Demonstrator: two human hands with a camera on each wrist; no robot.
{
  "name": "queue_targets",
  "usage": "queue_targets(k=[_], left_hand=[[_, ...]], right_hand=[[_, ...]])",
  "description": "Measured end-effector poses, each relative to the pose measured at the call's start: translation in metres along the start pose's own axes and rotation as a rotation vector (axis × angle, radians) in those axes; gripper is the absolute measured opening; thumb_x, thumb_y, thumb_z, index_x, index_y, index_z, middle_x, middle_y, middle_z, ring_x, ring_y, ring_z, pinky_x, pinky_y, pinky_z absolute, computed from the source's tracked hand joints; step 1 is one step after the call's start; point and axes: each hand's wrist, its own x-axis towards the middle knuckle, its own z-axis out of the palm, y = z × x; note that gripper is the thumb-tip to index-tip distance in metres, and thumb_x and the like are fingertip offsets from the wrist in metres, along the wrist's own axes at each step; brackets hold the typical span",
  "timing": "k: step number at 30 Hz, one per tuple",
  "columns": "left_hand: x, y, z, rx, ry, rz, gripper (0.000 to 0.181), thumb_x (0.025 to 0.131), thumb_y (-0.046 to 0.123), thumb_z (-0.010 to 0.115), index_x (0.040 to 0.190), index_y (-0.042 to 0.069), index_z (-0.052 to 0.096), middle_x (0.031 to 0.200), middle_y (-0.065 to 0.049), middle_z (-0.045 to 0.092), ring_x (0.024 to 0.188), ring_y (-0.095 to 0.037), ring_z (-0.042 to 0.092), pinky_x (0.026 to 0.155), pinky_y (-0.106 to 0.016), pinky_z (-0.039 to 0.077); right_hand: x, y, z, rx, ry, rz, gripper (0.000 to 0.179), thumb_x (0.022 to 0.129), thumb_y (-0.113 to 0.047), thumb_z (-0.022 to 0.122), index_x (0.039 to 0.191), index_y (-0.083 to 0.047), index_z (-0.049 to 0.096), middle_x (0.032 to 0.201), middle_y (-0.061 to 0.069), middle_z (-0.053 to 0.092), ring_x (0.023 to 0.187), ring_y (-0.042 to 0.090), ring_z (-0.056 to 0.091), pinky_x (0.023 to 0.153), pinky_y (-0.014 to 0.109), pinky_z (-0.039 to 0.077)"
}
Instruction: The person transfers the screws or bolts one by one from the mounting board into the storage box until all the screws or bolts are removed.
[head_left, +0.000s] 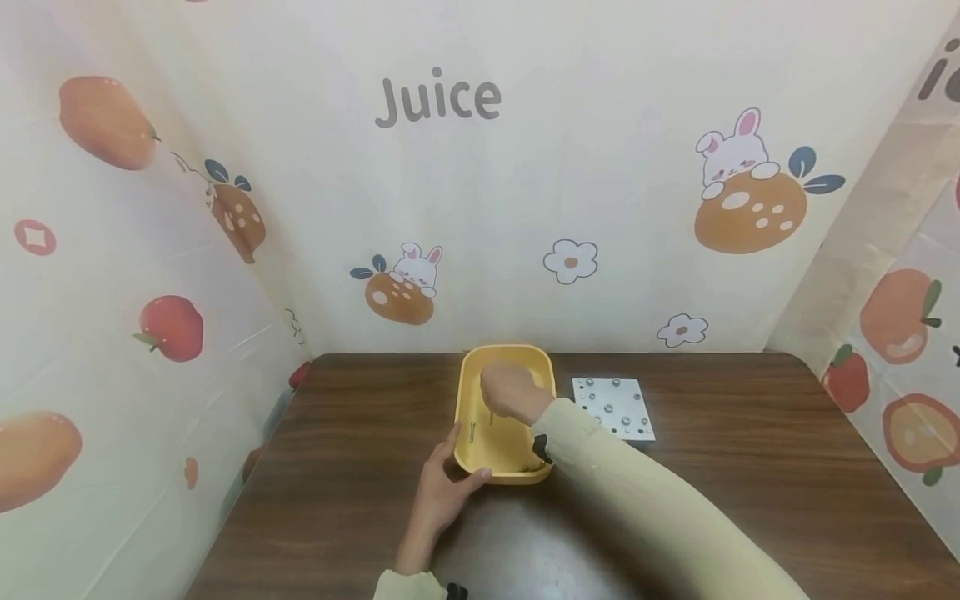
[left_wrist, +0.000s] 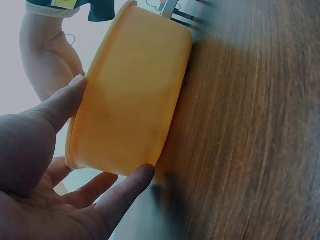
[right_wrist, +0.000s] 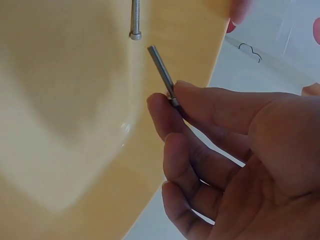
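A yellow basin (head_left: 504, 478) stands on the table. My left hand (head_left: 442, 492) holds its near left corner, thumb at the near rim and fingers along the left side. Over the basin, my right hand (head_left: 513, 392) pinches a metal bolt (right_wrist: 161, 69) near its head between thumb and index finger, the shank tilted upward in the right wrist view. Another bolt (head_left: 472, 432) lies inside along the left side; its round head shows in the right wrist view. Small dark pieces (head_left: 532, 467) lie in the near right corner, partly hidden by the right sleeve.
Right of the basin lies a white plate (head_left: 626, 408) with holes and several nut-like metal pieces on it. The right forearm (head_left: 637, 492) covers part of the wooden table (head_left: 337, 475). A printed curtain (head_left: 510, 192) stands behind the table and at both sides.
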Motion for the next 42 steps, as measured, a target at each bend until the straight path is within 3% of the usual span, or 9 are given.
queue_targets(k=[6, 13, 21, 28, 34, 42], left_hand=[[0.0, 0.0, 0.0, -0.004, -0.004, 0.002, 0.092, 0.084, 0.025, 0.09, 0.162, 0.008, 0.043, 0.158, -0.027, 0.047, 0.148, -0.049, 0.041, 0.12, -0.067, 0.032], [0.001, 0.0, -0.001, -0.006, -0.011, -0.005, 0.092, 0.085, 0.025, 0.09, 0.162, 0.008, 0.042, 0.158, -0.028, 0.048, 0.147, -0.049, 0.042, 0.119, -0.067, 0.033], [0.002, 0.0, 0.0, -0.003, -0.009, 0.0, 0.091, 0.085, 0.025, 0.089, 0.162, 0.007, 0.043, 0.157, -0.028, 0.048, 0.147, -0.049, 0.042, 0.119, -0.067, 0.032], [0.002, 0.0, 0.0, 0.002, -0.007, -0.017, 0.091, 0.086, 0.025, 0.089, 0.162, 0.008, 0.042, 0.157, -0.028, 0.048, 0.147, -0.049, 0.042, 0.119, -0.068, 0.032], [0.002, 0.001, 0.0, 0.0, -0.005, -0.035, 0.091, 0.086, 0.026, 0.089, 0.162, 0.009, 0.042, 0.158, -0.027, 0.048, 0.147, -0.049, 0.042, 0.119, -0.068, 0.032], [0.002, 0.001, 0.0, 0.003, -0.001, -0.017, 0.091, 0.086, 0.025, 0.089, 0.162, 0.01, 0.042, 0.156, -0.027, 0.05, 0.146, -0.049, 0.044, 0.118, -0.068, 0.033]], right_hand=[[0.007, -0.002, 0.004, -0.003, -0.071, 0.026, 0.027, 0.099, -0.001, 0.06, 0.075, -0.012, 0.058, 0.064, 0.0, 0.049, 0.054, 0.014, 0.045, 0.051, 0.026, 0.041], [0.012, -0.005, 0.006, -0.009, -0.091, 0.02, 0.026, 0.099, 0.0, 0.061, 0.075, -0.011, 0.059, 0.063, 0.0, 0.048, 0.054, 0.014, 0.046, 0.053, 0.027, 0.043], [0.01, -0.007, 0.006, 0.01, -0.069, 0.024, 0.022, 0.096, 0.002, 0.059, 0.08, -0.012, 0.061, 0.072, 0.002, 0.057, 0.064, 0.019, 0.054, 0.071, 0.038, 0.055], [0.012, -0.007, 0.009, 0.013, -0.08, 0.019, 0.022, 0.096, 0.003, 0.061, 0.08, -0.012, 0.06, 0.071, 0.002, 0.054, 0.062, 0.017, 0.051, 0.068, 0.035, 0.053], [0.012, -0.006, 0.013, 0.015, -0.062, 0.01, 0.016, 0.093, 0.005, 0.062, 0.089, -0.01, 0.065, 0.078, 0.004, 0.061, 0.068, 0.02, 0.057, 0.077, 0.04, 0.058], [0.014, -0.004, 0.024, 0.039, -0.037, 0.007, 0.012, 0.096, 0.001, 0.063, 0.092, -0.01, 0.065, 0.075, 0.003, 0.058, 0.067, 0.019, 0.056, 0.076, 0.039, 0.056]])
